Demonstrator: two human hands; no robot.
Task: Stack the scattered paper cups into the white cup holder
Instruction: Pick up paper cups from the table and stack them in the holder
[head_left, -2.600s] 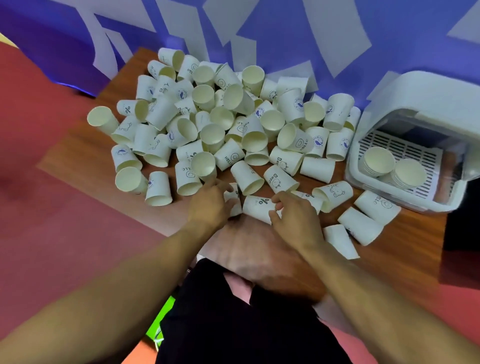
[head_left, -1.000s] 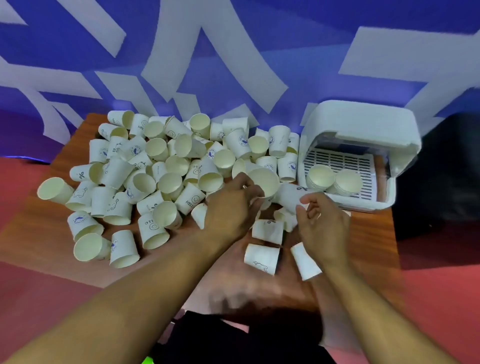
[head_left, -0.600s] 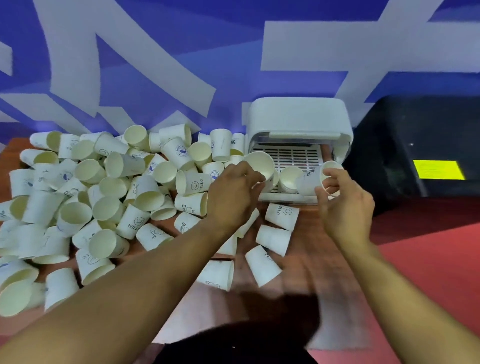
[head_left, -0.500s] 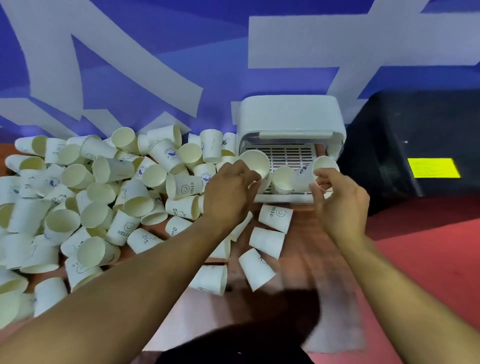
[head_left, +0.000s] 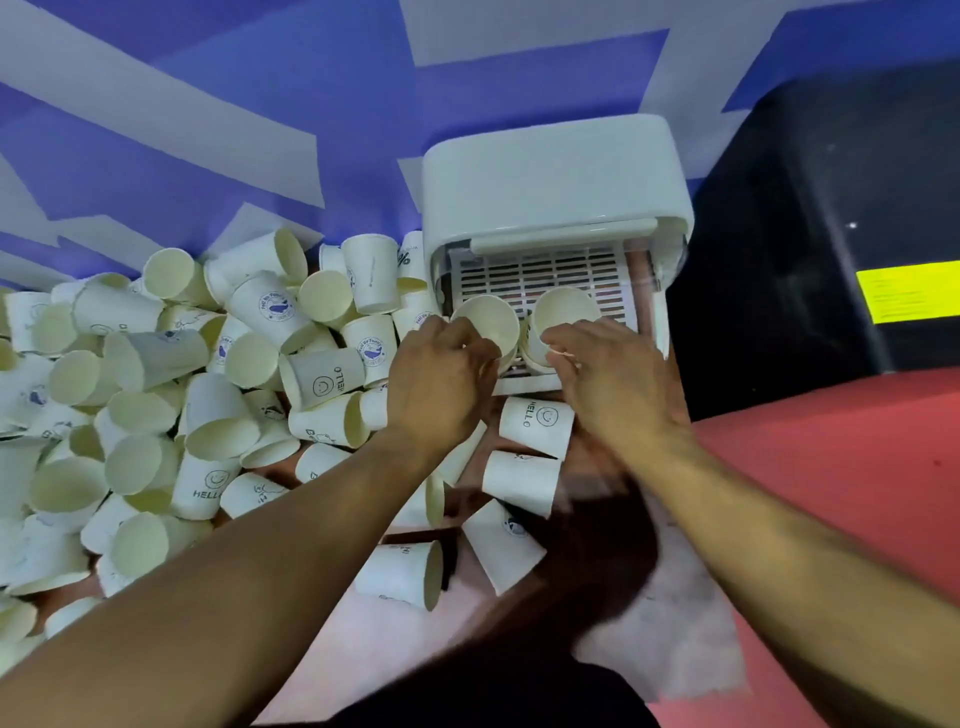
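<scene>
Blue wall (head_left: 311, 78) with broad white shapes behind; wooden counter (head_left: 592, 457) below it, red floor to the right.

- Paper cups (head_left: 218, 395): a large loose heap fills the left half of the counter. Most lie on their sides and several lean on each other. A few strays lie between the forearms, one printed HELLO (head_left: 537, 423) just in front of the holder.
- White cup holder (head_left: 556, 187): stands at the back right of the counter against the wall, its front open over a slotted tray (head_left: 545, 275). A black cabinet (head_left: 831, 234) stands just beside it on the right.
- Left cup (head_left: 488, 319) and right cup (head_left: 566, 312): side by side on the tray, mouths tipped toward the camera, rims nearly touching. Further rims show just under each, so each seems to top a short stack.
- Left hand (head_left: 441, 379): fingers curled over the near rim of the left cup, gripping it.
- Right hand (head_left: 615, 384): thumb and fingers pinch the near wall of the right cup.

Judgement: both cups are being seated onto their stacks, and most of the task remains, given the heap.

Risks from here:
- A cup let go while tilted may sit crooked on the stack, and the next cup would then jam.
- The two rims are so close that pressing one cup down could shove its neighbour sideways.
- Thin paper walls may crumple under a hard pinch.
- A forearm drawn back low could sweep the strays off the front edge.
- Pulling cups from the foot of the heap may send others rolling.
</scene>
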